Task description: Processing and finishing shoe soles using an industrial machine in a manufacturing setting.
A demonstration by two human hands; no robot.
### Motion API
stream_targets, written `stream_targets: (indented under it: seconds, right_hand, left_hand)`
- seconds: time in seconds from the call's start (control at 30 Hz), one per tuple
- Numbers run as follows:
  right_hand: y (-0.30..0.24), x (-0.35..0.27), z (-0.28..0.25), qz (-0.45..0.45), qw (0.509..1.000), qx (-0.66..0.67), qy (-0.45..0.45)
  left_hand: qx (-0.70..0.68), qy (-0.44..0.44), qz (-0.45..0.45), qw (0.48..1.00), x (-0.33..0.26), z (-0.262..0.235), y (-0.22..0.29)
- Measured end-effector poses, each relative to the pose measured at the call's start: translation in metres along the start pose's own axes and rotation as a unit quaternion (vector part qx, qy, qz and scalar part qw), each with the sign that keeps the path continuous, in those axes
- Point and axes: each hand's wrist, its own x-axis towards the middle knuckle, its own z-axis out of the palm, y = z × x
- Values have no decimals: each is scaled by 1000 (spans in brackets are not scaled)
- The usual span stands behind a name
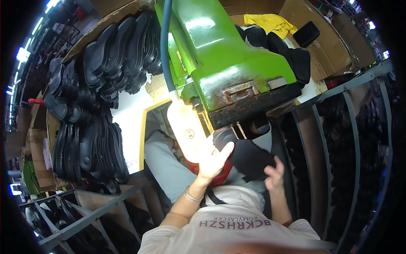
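A black shoe sole [252,160] lies under the front of a green machine [237,63], in the strong light of a lamp [186,131]. My left hand [215,160] grips the sole's left end, its thumb stretched along the edge; glare washes out its other fingers. At the sole's right end, the bent fingers of my right hand [275,177] hold its edge. Part of the sole is hidden beneath the machine's dark lower edge [253,106]. A red part [222,175] shows below my left hand.
Many black soles stand stacked in a cardboard box [95,31] on the left. Another box [334,46], at the right, has black pieces and a yellow cloth [272,24]. Metal racks with dark soles flank me, the right rack's rail [351,84] close by. A blue-grey hose [166,46] hangs beside the machine.
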Motion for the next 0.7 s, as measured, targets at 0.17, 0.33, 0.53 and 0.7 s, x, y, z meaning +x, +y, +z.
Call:
stream_targets:
  seconds: [0.17,0.33,0.53,0.7]
  right_hand:
    - [-56,64,44,-140,990,-20,17]
    - [-66,108,88,-163,984,-25,-68]
    - [-21,102,116,-154,981,-18,-118]
    - [-1,101,108,-186,969,-52,-151]
  left_hand:
    - [165,21,89,982,11,-12,-8]
    - [162,-41,38,985,13,-52,13]
    - [58,19,63,996,7,-104,22]
    - [74,52,39,995,-14,-124,13]
